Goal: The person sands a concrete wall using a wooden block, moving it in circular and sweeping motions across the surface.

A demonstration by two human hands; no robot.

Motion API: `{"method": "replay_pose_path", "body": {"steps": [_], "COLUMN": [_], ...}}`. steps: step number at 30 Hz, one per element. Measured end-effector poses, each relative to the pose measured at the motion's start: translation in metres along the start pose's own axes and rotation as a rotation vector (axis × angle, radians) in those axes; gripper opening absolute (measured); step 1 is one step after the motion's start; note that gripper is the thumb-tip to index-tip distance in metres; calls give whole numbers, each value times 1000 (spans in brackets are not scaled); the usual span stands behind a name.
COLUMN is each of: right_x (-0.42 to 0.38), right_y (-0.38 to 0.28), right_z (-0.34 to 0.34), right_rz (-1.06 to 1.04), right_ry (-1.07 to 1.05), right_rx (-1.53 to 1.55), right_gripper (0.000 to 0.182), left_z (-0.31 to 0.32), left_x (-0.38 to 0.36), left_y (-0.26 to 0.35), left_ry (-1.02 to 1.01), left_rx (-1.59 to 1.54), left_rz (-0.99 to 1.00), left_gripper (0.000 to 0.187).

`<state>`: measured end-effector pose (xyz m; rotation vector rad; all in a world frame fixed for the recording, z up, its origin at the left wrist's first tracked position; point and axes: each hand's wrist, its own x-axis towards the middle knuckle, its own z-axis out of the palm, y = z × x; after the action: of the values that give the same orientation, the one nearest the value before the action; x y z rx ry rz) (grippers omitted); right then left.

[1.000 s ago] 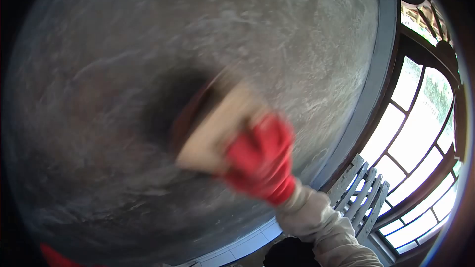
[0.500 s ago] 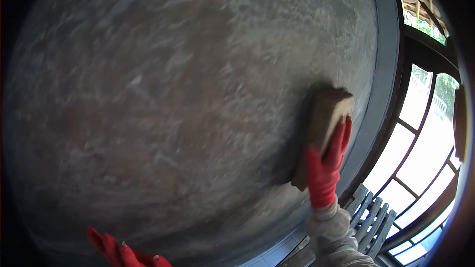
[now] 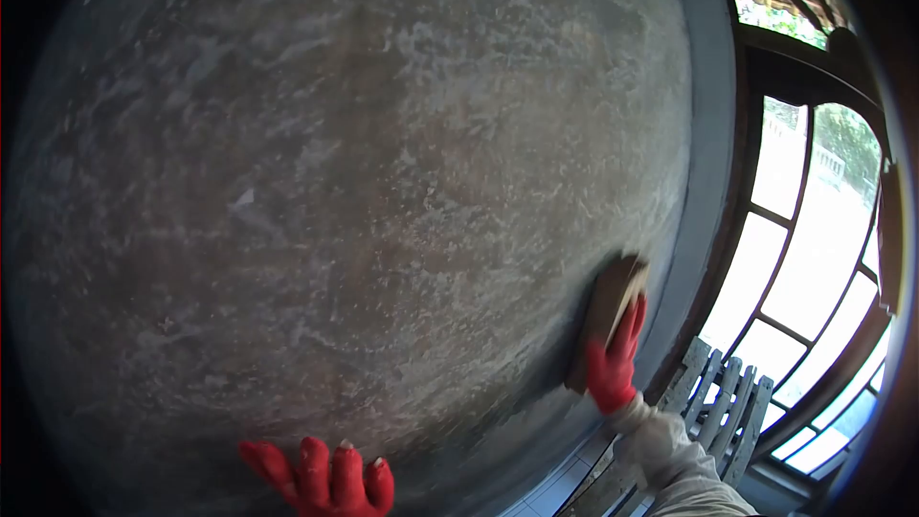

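Observation:
My right hand (image 3: 615, 364), in a red glove, grips a brown wooden block (image 3: 606, 311) whose long face lies against the grey-brown plastered wall (image 3: 383, 191), near its right edge. The thumb is on one side of the block and the fingers run along its lighter back. At the bottom left, my left hand (image 3: 330, 481), also in a red glove, has its fingers apart in front of the lower wall, with nothing held. Its palm is partly cut off by the frame edge.
A grey vertical strip (image 3: 706, 134) borders the wall on the right, beside a dark-framed window (image 3: 790, 230). A slatted wooden bench (image 3: 723, 412) stands below it. Floor tiles (image 3: 558, 490) show at the bottom.
The block and my right hand have moved down along the wall. My left hand has moved right and shows more of its fingers. The view has shifted slightly.

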<state>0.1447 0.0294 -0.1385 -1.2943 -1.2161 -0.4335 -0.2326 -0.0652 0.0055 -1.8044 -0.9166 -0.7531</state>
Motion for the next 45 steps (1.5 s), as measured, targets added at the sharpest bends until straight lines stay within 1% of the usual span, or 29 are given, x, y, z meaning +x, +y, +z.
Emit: {"method": "replay_pose_path", "body": {"steps": [1,3,4,5,6,7,8,9,10,11,12,13,15,17,19,20,22,23,25,27,29,31,33,35,37,39,41,43,45], "right_x": [31,74,82,76,63,40,15,-24,-60,-91,-109,-116,-111,-72,-1,33,86,99,96,61,21,-6,-14,10,69,129,159,157,111], "right_y": [-14,-56,-81,-114,-140,-153,-163,-160,-150,-128,-103,-81,-39,-9,-13,-24,-72,-103,-159,-154,-108,-29,47,102,143,136,113,56,45], "right_z": [-2,-6,-13,-14,-16,-11,-7,4,12,19,19,15,6,2,2,2,-3,-8,-22,-20,-5,-1,-5,-6,-8,-20,-22,-46,-32], "right_rz": [56,-34,-182,-220,-276,-391,-545,-597,-647,-673,-706,-668,-467,-88,273,183,-38,-166,-396,-706,-989,-964,-600,-128,354,414,42,-143,-474], "right_ry": [76,154,105,120,57,19,-13,-4,-42,-66,-92,-126,-127,-61,35,89,168,192,146,-8,-47,-98,-37,109,147,218,278,109,-8], "right_rx": [130,226,87,51,19,7,7,90,113,126,80,72,-23,-60,170,129,65,39,-9,70,171,145,125,0,162,221,205,144,207], "right_gripper": [78,77,78,78,81,82,78,70,69,70,73,83,91,88,79,78,77,76,68,59,59,58,62,67,77,74,72,71,69], "left_z": [0,2,2,2,2,1,0,5,16,23,24,24,23,21,18,19,14,9,-3,-5,-2,7,17,21,16,7,7,9,17], "left_x": [5,15,19,21,23,24,22,18,14,10,8,8,11,15,16,17,17,17,22,23,21,18,14,12,19,32,26,34,51], "left_y": [0,2,4,4,3,2,1,0,-1,-2,-2,-2,-1,1,2,4,4,5,3,5,11,12,7,5,15,29,28,44,81], "left_ry": [7,30,40,46,59,66,71,80,144,207,211,184,164,174,163,152,125,91,106,127,137,119,190,163,146,50,27,-8,71], "left_rx": [-3,-25,-39,-52,-76,-82,-87,-105,-116,-125,-136,-157,-188,-164,-155,-144,-105,-75,-82,-59,14,67,239,292,337,431,470,503,443], "left_rz": [-3,-10,-14,-21,-14,-39,-63,-61,-61,-64,-68,-81,-107,-83,-88,-95,-105,-112,-120,-147,-178,-174,-211,-198,-186,-167,-176,-180,-178], "left_gripper": [41,41,41,41,41,43,45,45,48,53,53,53,52,53,52,52,52,52,50,52,56,57,53,50,48,59,59,61,53]}}
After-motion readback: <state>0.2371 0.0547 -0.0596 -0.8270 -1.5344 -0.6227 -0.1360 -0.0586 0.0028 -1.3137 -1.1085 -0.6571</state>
